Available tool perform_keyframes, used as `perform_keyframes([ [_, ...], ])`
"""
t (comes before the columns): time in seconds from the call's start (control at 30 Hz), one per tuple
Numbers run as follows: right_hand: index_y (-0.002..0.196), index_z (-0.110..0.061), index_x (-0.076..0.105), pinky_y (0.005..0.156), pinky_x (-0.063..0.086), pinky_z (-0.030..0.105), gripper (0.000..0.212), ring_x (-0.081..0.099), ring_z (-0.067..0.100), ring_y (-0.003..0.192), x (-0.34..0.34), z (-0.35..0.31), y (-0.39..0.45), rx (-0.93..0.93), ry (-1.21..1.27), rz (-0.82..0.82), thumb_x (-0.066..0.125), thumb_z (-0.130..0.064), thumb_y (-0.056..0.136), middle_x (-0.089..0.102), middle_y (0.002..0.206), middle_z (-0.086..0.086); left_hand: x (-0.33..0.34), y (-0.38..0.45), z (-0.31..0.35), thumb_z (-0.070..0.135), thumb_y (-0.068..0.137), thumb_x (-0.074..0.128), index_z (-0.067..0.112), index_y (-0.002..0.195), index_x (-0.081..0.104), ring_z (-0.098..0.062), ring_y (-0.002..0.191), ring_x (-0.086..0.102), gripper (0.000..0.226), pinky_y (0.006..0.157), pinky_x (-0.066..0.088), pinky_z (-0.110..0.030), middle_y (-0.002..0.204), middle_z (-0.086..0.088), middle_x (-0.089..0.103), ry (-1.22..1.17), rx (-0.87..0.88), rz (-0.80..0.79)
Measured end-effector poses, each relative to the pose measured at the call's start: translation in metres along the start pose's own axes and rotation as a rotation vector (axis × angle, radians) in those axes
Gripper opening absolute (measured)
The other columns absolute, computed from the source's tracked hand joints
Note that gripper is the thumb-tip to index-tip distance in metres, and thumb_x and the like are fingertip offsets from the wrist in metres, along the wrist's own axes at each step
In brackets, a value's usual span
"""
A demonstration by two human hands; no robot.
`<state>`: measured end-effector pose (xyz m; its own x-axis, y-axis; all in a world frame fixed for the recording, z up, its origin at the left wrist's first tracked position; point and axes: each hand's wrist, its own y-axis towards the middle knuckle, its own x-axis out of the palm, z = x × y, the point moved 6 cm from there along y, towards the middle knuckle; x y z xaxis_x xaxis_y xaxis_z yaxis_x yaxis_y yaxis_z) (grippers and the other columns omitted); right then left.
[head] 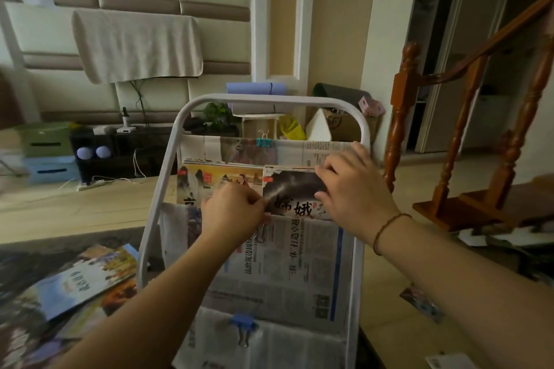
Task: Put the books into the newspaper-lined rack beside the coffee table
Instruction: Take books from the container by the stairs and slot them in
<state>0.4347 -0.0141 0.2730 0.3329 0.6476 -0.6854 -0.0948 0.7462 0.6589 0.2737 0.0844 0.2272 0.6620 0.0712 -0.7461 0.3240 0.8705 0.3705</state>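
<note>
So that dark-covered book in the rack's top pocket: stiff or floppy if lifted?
The dark-covered book looks thin, so probably light and bendy. Its glossy cover may slip. The right hand pinches its top edge, and it stands upright in the rack, hinting at some stiffness.

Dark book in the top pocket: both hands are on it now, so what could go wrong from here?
1. The dark book sits high above the newspaper lining; pushing it down could tear the paper or pop the clip.
2. The left hand pinches near the neighbouring yellow book, which might get dragged askew.
3. The right hand could bend the top corner.
</note>
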Motion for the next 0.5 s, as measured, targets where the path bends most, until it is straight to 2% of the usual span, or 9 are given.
perform_keyframes([
  [0.07, 0.113, -0.012, 0.068, 0.114, 0.027, 0.053, 0.043, 0.055, 0.029, 0.108, 0.0, -0.001, -0.003, 0.008, -0.016, 0.014, 0.072, -0.036, 0.079, 0.063, 0.105, 0.006, 0.0, -0.002, 0.001, 0.034, 0.093, 0.06, 0.03, 0.065, 0.07, -0.009, 0.057, 0.061, 0.029, 0.086, 0.054, -0.048, 0.054, 0.009, 0.065, 0.022, -0.003, 0.04],
  [0.17, 0.111, -0.008, 0.069, 0.113, 0.029, 0.054, 0.04, 0.057, 0.03, 0.103, -0.002, -0.003, -0.005, 0.003, -0.032, 0.086, 0.073, -0.03, 0.078, 0.062, 0.099, 0.008, 0.001, -0.003, 0.007, 0.033, 0.093, 0.058, 0.027, 0.066, 0.07, -0.012, 0.058, 0.061, 0.03, 0.084, 0.055, -0.048, 0.055, 0.008, 0.064, 0.079, 0.012, 0.057],
  [0.3, 0.112, -0.007, 0.068, 0.115, 0.023, 0.053, 0.037, 0.059, 0.028, 0.097, 0.001, -0.001, -0.011, 0.014, 0.004, 0.14, 0.071, -0.023, 0.079, 0.063, 0.095, 0.007, 0.003, -0.002, 0.012, 0.033, 0.094, 0.058, 0.021, 0.074, 0.074, -0.016, 0.056, 0.063, 0.028, 0.065, 0.059, -0.038, 0.059, 0.006, 0.065, 0.115, 0.037, 0.039],
  [0.37, 0.116, -0.006, 0.067, 0.116, 0.021, 0.054, 0.04, 0.059, 0.027, 0.098, 0.003, -0.001, -0.014, 0.031, 0.028, 0.136, 0.07, -0.021, 0.079, 0.063, 0.097, 0.007, 0.004, -0.002, 0.012, 0.032, 0.094, 0.058, 0.021, 0.075, 0.074, -0.016, 0.055, 0.063, 0.028, 0.06, 0.059, -0.036, 0.059, 0.005, 0.065, 0.121, 0.038, 0.039],
  [0.43, 0.12, -0.005, 0.064, 0.116, 0.022, 0.057, 0.045, 0.058, 0.028, 0.101, 0.004, 0.0, -0.016, 0.05, 0.071, 0.125, 0.07, -0.022, 0.079, 0.063, 0.101, 0.009, 0.004, -0.002, 0.011, 0.031, 0.095, 0.058, 0.021, 0.074, 0.073, -0.014, 0.053, 0.062, 0.028, 0.057, 0.059, -0.033, 0.058, 0.005, 0.065, 0.097, 0.037, 0.037],
  [0.5, 0.13, -0.006, 0.058, 0.117, 0.019, 0.056, 0.053, 0.053, 0.03, 0.115, 0.004, 0.0, -0.022, 0.068, 0.147, 0.116, 0.068, -0.025, 0.081, 0.061, 0.115, 0.01, 0.005, -0.003, 0.011, 0.03, 0.096, 0.057, 0.021, 0.071, 0.071, -0.011, 0.049, 0.059, 0.031, 0.049, 0.052, -0.026, 0.057, 0.004, 0.064, 0.076, 0.043, 0.026],
])
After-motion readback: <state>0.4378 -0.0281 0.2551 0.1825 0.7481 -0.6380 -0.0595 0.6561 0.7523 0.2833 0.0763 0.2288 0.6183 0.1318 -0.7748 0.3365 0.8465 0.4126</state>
